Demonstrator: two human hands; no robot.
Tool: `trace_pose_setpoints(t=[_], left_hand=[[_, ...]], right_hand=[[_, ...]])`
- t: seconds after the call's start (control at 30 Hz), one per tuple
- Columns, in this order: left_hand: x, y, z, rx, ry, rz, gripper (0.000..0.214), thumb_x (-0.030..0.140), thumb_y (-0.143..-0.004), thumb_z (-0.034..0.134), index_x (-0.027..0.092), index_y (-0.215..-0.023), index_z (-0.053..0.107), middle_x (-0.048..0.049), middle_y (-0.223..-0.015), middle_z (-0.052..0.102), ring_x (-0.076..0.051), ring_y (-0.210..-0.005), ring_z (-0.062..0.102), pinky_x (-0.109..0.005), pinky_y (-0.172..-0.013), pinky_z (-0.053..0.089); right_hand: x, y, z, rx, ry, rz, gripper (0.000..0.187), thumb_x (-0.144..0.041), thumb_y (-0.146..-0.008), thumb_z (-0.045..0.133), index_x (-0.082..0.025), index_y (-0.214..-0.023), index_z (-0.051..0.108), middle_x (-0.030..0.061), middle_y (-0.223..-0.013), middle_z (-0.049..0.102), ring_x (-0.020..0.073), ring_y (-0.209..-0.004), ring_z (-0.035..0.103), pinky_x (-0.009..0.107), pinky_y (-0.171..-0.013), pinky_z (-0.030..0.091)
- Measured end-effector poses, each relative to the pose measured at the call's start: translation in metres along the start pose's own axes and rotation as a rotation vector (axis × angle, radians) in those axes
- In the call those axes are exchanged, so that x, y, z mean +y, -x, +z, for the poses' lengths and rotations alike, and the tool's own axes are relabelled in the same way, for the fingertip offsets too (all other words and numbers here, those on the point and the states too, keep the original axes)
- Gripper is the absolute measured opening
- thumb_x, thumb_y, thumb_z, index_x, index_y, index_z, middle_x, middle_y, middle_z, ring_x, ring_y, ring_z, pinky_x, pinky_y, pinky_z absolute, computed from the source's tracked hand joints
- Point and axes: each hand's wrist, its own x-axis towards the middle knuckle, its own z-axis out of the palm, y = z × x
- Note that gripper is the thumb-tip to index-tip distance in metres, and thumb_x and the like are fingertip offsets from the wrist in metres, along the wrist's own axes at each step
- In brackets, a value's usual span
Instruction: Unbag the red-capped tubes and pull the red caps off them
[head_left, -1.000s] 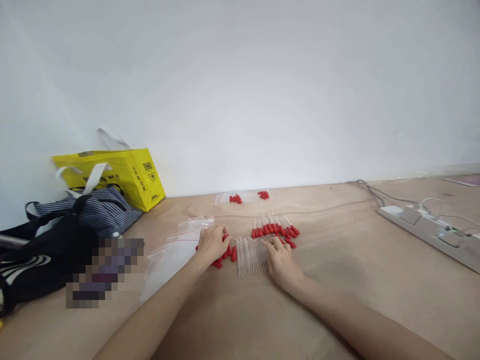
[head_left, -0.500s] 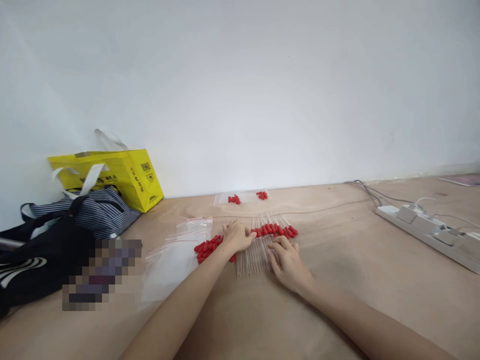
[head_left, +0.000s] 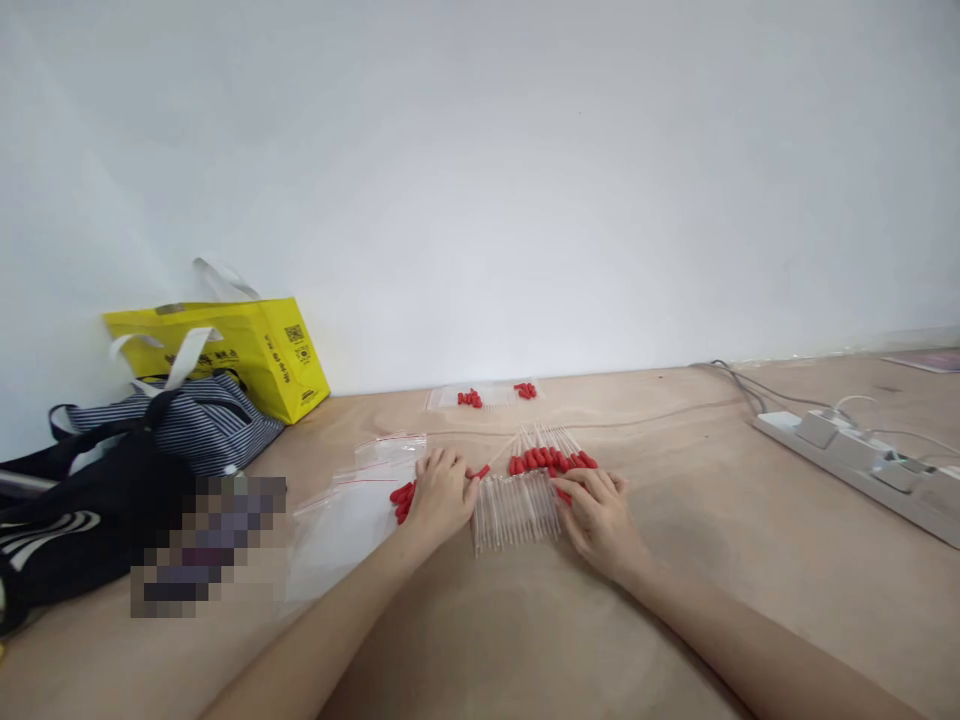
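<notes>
In the middle of the table lies a row of thin pale sticks (head_left: 517, 512) side by side. Beyond it, several sticks with red tips (head_left: 541, 458) fan out, tips toward me. My left hand (head_left: 444, 492) pinches the red end of a stick (head_left: 482, 472), whose thin shaft slants up to the right. Partly hidden behind that hand is a pile of loose red tips (head_left: 402, 497). My right hand (head_left: 600, 510), fingers closed, holds a red tip (head_left: 562, 493) at the right end of the row.
Clear zip bags (head_left: 352, 520) lie left of the pile. Against the wall, another clear bag (head_left: 495, 394) has red pieces on it. A yellow bag (head_left: 292, 350), a striped bag (head_left: 217, 425) and a black bag (head_left: 82, 520) stand left. At right is a power strip (head_left: 847, 450) with cables.
My left hand has drawn back left from the fanned sticks to the red pile and now pinches a red-ended stick. My right hand has shifted slightly right, with a red tip now showing at its fingers.
</notes>
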Motion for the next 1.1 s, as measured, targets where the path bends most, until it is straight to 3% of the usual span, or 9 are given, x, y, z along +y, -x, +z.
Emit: trace_pose_setpoints(t=[0.1,0.2,0.3,0.4,0.5,0.77,1.1], left_hand=[[-0.002,0.031,-0.007,0.110,-0.018,0.286,0.013,0.019,-0.078,0.042,0.017,-0.074,0.055,-0.0058,-0.086,0.057,-0.021,-0.085,0.048,-0.038,-0.077,0.031],[0.000,0.053,-0.004,0.201,0.011,0.418,0.014,0.018,-0.079,0.042,0.017,-0.074,0.055,-0.0045,-0.083,0.059,-0.019,-0.081,0.050,-0.037,-0.079,0.029],[0.004,0.063,0.003,0.271,0.071,0.440,0.015,0.018,-0.080,0.041,0.017,-0.074,0.055,-0.0038,-0.081,0.059,-0.018,-0.081,0.051,-0.036,-0.079,0.029],[0.006,0.063,0.009,0.294,0.126,0.463,0.015,0.020,-0.081,0.042,0.018,-0.083,0.057,-0.0042,-0.085,0.061,-0.018,-0.084,0.052,-0.034,-0.080,0.029],[0.008,0.060,0.012,0.275,0.165,0.521,0.016,0.022,-0.083,0.043,0.020,-0.091,0.057,-0.0019,-0.086,0.062,-0.016,-0.085,0.053,-0.034,-0.082,0.028],[0.006,0.064,0.017,0.296,0.150,0.492,0.026,0.024,-0.086,0.039,0.018,-0.065,0.054,0.0007,-0.063,0.057,-0.014,-0.068,0.049,-0.034,-0.076,0.028],[-0.001,0.067,0.012,0.326,0.175,0.469,0.023,0.013,-0.082,0.039,0.019,-0.066,0.054,0.0010,-0.066,0.059,-0.014,-0.073,0.052,-0.034,-0.078,0.029]], right_hand=[[-0.008,-0.005,-0.003,0.003,0.039,-0.129,0.028,-0.023,-0.083,0.044,-0.019,-0.110,0.052,0.0080,-0.105,0.057,0.0191,-0.097,0.047,0.037,-0.085,0.024],[-0.016,-0.005,-0.002,-0.067,0.015,-0.251,0.026,-0.027,-0.083,0.046,-0.021,-0.107,0.054,0.0058,-0.097,0.061,0.0186,-0.096,0.048,0.040,-0.089,0.019],[-0.020,-0.002,0.003,-0.078,-0.037,-0.311,0.017,-0.024,-0.083,0.047,-0.022,-0.094,0.059,0.0001,-0.072,0.062,0.0148,-0.079,0.050,0.041,-0.089,0.018],[-0.023,0.003,0.007,-0.085,-0.056,-0.314,0.017,-0.019,-0.083,0.044,-0.021,-0.086,0.060,-0.0020,-0.060,0.055,0.0121,-0.067,0.046,0.039,-0.085,0.020],[-0.026,0.005,0.008,-0.107,-0.072,-0.320,0.018,-0.020,-0.083,0.043,-0.020,-0.082,0.060,-0.0018,-0.058,0.052,0.0120,-0.064,0.042,0.038,-0.082,0.021],[-0.029,0.003,0.001,-0.148,-0.147,-0.354,0.021,-0.018,-0.082,0.038,-0.018,-0.073,0.057,-0.0027,-0.054,0.046,0.0115,-0.061,0.039,0.036,-0.077,0.022],[-0.023,0.006,-0.001,-0.123,-0.158,-0.304,0.022,-0.016,-0.081,0.037,-0.019,-0.074,0.058,-0.0016,-0.055,0.049,0.0119,-0.061,0.041,0.035,-0.077,0.024]])
